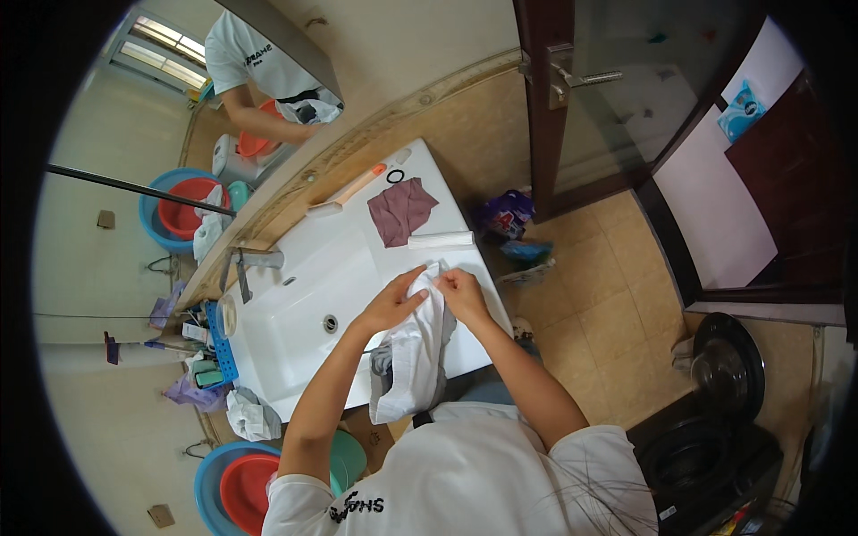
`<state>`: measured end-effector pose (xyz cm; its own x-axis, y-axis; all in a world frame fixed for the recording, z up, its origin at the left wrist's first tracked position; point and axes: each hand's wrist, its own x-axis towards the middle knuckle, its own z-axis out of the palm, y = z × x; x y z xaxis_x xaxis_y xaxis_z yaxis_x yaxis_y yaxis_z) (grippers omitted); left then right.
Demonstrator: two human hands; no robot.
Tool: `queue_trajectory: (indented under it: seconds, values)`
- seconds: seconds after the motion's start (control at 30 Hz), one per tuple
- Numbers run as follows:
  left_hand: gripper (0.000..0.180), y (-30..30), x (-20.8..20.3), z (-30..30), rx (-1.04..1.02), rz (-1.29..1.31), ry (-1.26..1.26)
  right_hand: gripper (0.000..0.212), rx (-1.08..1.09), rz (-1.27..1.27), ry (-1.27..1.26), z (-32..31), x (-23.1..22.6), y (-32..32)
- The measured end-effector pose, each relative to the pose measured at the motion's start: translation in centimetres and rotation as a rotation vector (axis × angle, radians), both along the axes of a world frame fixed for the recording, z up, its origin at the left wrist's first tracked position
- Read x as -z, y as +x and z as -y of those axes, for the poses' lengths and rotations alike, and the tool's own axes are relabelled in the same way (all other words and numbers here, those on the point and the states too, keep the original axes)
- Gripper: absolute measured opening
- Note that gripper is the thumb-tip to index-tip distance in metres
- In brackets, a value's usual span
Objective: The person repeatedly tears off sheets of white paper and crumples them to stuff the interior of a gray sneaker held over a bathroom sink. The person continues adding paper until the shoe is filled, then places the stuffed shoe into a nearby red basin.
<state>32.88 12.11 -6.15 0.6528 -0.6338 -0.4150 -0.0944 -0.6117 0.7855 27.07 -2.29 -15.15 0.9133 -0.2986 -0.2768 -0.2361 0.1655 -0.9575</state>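
A white garment (413,357) with a grey part showing inside hangs over the front edge of the washbasin counter, close to my body. My left hand (391,302) grips its upper end, thumb lying on the fabric. At the same end, my right hand (460,293) pinches the cloth with its fingertips, just to the right of the left hand. Beyond both hands lie a folded mauve cloth (400,210) and a white tube-like stick (441,240). What the garment is cannot be made out.
The white basin (299,313) with its tap (261,259) is to the left. A blue basket (219,344) of toiletries stands at its far left corner. Blue and red tubs (210,487) sit low at left. A glass door (617,116) stands open at right.
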Motion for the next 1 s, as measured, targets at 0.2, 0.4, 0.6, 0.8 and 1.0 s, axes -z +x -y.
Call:
queue_trajectory:
  seconds: [0.2, 0.4, 0.6, 0.8, 1.0]
  values:
    - [0.049, 0.9, 1.8, -0.4, 0.120, 0.242, -0.026, 0.020, -0.083, -0.022, -0.014, -0.3, -0.4, -0.8]
    - [0.036, 1.7, 0.8, 1.1, 0.178, 0.133, 0.024, 0.019, -0.046, -0.035, -0.072, -0.3, 0.8, -1.2]
    - [0.032, 2.3, 1.9, 1.5, 0.270, 0.292, 0.088, 0.037, 0.078, 0.152, -0.305, 0.1, 0.5, -1.8]
    - [0.036, 2.6, 2.6, 1.9, 0.259, 0.282, 0.087, 0.026, -0.136, 0.077, -0.127, 0.5, 1.1, -1.6]
    - [0.041, 3.0, 3.1, 2.0, 0.231, 0.212, 0.127, 0.031, -0.109, 0.184, -0.504, 0.2, -0.5, -2.9]
